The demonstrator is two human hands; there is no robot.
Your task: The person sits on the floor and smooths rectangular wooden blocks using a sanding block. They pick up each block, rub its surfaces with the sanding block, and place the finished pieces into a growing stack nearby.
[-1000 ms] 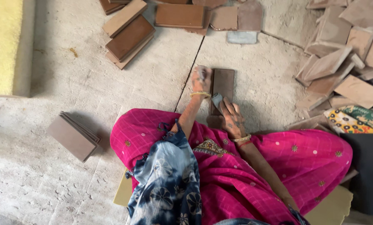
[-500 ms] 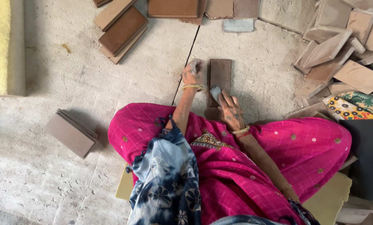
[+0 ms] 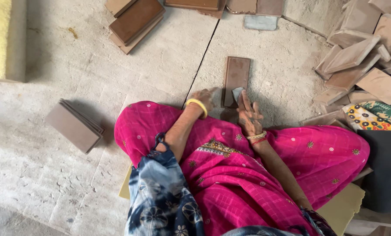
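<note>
A brown rectangular tile lies flat on the concrete floor in front of my knees. My left hand rests at the tile's near left corner, fingers curled against its edge. My right hand presses a small grey pad onto the near end of the tile, fingers laid over it. Both forearms reach out over my pink cloth-covered lap.
A small stack of brown tiles lies at the left. More tiles lie at the top, and a loose heap of tiles at the right. A yellow slab is at the far left, a patterned cloth at the right.
The view has shifted, so the tile and hands sit lower in the picture. My left hand has slid from the tile's far left side back to its near corner. The right hand stays on the pad.
</note>
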